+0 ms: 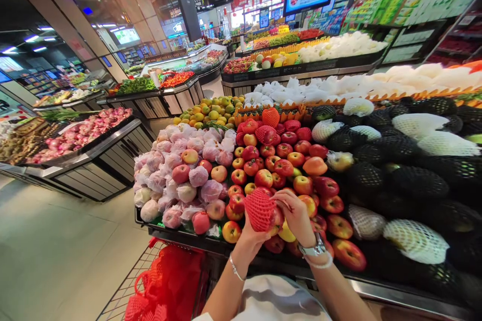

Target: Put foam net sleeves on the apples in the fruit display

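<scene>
My left hand (251, 234) is wrapped from below around an apple in a red foam net (259, 209). The net covers most of the apple, and some bare red skin shows on its right side. My right hand (295, 210) has its fingers bent and pinched at the upper right edge of the net. Loose red and yellow apples (283, 167) lie heaped behind and around both hands. A few apples at the back also wear red nets (265, 134).
Pink wrapped apples (176, 170) fill the display's left side; dark netted fruit (410, 180) lies at right. At lower left stands a wire cart (122, 283) with a heap of red foam nets (165, 281). Yellow-green fruit (214, 110) is piled farther back.
</scene>
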The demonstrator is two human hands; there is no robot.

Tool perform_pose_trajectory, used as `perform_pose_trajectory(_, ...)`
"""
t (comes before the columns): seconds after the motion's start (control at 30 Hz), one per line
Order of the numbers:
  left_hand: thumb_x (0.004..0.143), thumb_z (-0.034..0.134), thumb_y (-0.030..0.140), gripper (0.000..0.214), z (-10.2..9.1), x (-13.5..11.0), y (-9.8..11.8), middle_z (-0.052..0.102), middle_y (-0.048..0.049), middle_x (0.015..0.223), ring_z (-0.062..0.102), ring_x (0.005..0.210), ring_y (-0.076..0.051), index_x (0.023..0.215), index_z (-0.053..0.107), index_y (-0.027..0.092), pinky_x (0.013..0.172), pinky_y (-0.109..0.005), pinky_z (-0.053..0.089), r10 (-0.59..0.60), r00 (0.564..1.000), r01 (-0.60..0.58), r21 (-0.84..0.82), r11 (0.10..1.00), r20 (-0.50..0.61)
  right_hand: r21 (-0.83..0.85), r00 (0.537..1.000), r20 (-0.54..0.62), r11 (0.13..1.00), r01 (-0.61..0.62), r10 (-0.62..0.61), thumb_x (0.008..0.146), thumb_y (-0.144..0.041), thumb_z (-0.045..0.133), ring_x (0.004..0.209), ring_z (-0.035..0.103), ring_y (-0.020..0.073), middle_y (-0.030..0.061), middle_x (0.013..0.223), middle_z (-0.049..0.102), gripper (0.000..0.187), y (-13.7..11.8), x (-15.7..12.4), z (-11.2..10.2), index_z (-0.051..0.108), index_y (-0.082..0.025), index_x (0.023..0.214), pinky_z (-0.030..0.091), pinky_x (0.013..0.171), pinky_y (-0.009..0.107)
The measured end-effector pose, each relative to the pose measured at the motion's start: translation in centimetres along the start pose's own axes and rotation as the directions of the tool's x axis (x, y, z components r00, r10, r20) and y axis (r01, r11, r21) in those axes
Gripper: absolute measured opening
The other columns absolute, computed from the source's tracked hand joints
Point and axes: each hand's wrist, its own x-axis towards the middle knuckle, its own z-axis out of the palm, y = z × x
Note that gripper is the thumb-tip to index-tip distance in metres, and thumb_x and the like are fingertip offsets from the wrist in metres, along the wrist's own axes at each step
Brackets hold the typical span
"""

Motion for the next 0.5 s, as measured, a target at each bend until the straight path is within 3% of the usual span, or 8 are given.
perform_pose_trajectory(0.1,0.042,0.094,0.033,0.098,1.0,0.4,-1.2,0.059,-0.0108,0.135,0.058,0.123,-0.035,0.129,0.05,0.029,0.102,-0.059,0.048,0.122,0.982,-0.114,0.065,0.991,-0.147,-0.099,0.989,-0.13,0.993,0.061,-0.074,0.092,-0.032,0.054,0.081,0.06,0.0221,0.0057,0.086,0.067,0.021,0.4,-0.7,1.3,0.072,-0.025,0.083,0.05,0.076,0.037)
perform_pose_trajectory(0.2,0.046,0.092,0.038,0.087,1.4,0.8,-2.5,0.064,-0.009,0.126,0.062,0.117,-0.03,0.123,0.055,0.026,0.108,-0.054,0.043,0.218,0.939,-0.199,0.095,0.975,-0.267,-0.137,0.975,-0.18,0.985,0.108,-0.132,0.094,-0.031,0.051,0.084,0.058,0.0232,0.0064,0.088,0.064,0.02,0.4,-1.1,2.4,0.068,-0.025,0.086,0.048,0.078,0.04)
perform_pose_trajectory(0.37,0.054,0.087,0.048,0.078,1.0,1.1,-3.7,0.067,-0.0082,0.119,0.065,0.111,-0.026,0.123,0.057,0.025,0.104,-0.045,0.047,0.299,0.886,-0.291,0.077,0.954,-0.354,-0.079,0.975,-0.11,0.98,0.183,-0.191,0.099,-0.031,0.042,0.077,0.057,0.0202,0.0043,0.081,0.061,0.026,0.6,-1.2,2.7,0.063,-0.025,0.084,0.047,0.071,0.036)
perform_pose_trajectory(0.5,0.062,0.081,0.055,0.072,-0.4,1.5,-4.3,0.068,-0.0094,0.113,0.068,0.093,-0.022,0.124,0.056,0.025,0.086,-0.039,0.056,0.414,0.804,-0.383,0.161,0.91,-0.427,-0.036,0.957,-0.006,0.956,0.29,-0.291,0.095,-0.034,0.05,0.078,0.059,0.0214,0.004,0.079,0.063,0.022,1.2,-2.0,1.8,0.067,-0.026,0.083,0.049,0.074,0.04)
